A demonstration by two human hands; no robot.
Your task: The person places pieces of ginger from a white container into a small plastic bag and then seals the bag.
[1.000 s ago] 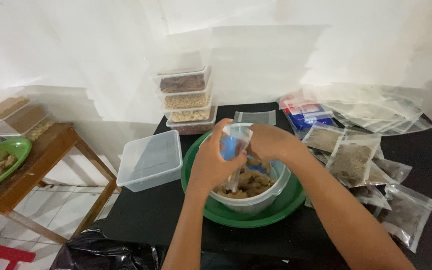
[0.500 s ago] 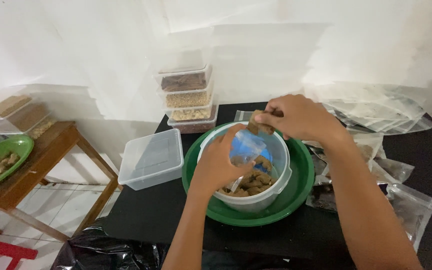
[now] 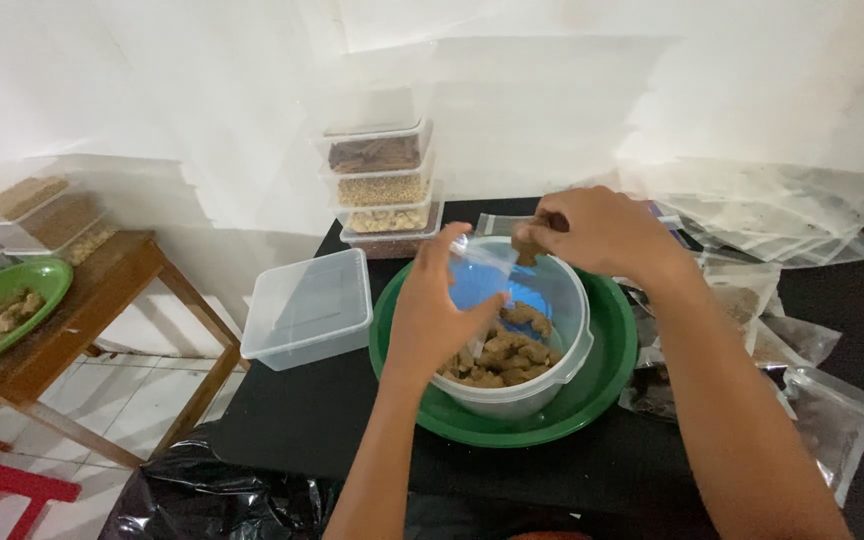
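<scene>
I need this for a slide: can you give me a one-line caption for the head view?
Left hand holds a clear bag over a tub of brown pieces while right hand pinches one piece.

Tub sits in basin on worktop. Lidded box left of basin, stacked containers behind it, bags to the right. Side table far left carries a plate.
</scene>
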